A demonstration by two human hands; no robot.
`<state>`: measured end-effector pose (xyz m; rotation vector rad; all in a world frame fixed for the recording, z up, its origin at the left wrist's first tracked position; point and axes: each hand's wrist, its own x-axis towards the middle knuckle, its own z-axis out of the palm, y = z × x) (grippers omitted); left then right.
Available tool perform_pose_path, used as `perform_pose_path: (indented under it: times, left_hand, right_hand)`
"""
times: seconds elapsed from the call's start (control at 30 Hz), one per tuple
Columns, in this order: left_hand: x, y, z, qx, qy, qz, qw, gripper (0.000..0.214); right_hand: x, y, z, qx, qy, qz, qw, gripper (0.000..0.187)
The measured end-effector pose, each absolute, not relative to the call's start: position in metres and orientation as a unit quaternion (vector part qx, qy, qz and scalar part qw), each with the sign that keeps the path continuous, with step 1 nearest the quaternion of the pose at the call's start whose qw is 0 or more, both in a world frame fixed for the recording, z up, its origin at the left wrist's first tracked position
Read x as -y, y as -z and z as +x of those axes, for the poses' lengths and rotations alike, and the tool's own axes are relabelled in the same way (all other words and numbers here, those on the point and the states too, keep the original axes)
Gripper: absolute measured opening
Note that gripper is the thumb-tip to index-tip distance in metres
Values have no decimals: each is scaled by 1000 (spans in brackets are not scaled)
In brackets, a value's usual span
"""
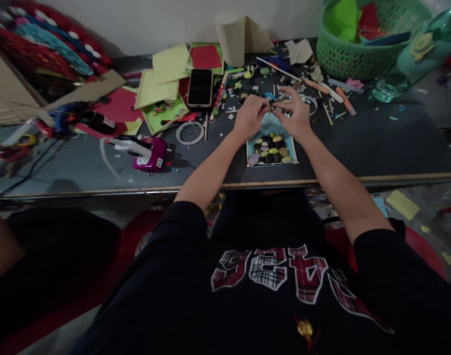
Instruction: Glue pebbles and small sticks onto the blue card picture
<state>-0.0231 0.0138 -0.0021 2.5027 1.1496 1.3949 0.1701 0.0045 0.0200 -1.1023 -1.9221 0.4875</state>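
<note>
A small light-blue panel with a pale frame [294, 148] lies near the table's front edge. Dark, yellow, mauve and brown pebbles [271, 149] cover its nearer part. Over the panel's far end, my left hand [252, 114] has its fingers curled and pinched together. My right hand [294, 112] meets it from the other side, with thumb and fingertips pinched close to the left fingertips. Something small and dark may be between them, but it is too small to name. The hands hide the panel's far end.
Behind the hands lie scraps, sticks and a phone [200, 88]. A green basket [353, 56] and a teal bottle [406, 69] stand back right. Left are yellow frames [156, 91], a tape ring [190, 133], a purple device [150, 155] and a glue gun [60, 116].
</note>
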Motion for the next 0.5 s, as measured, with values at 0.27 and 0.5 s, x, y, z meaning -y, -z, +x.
perform_pose_path:
  times: [0.27, 0.5]
  left_hand:
    - [-24, 11, -25, -377, -451, 802, 103, 64]
    - [-21, 6, -25, -377, -444, 801, 139, 63]
  right_hand:
    - [-1, -20, 170, 775, -211, -424, 417, 82]
    - [-7, -12, 167, 770, -244, -412, 421, 85]
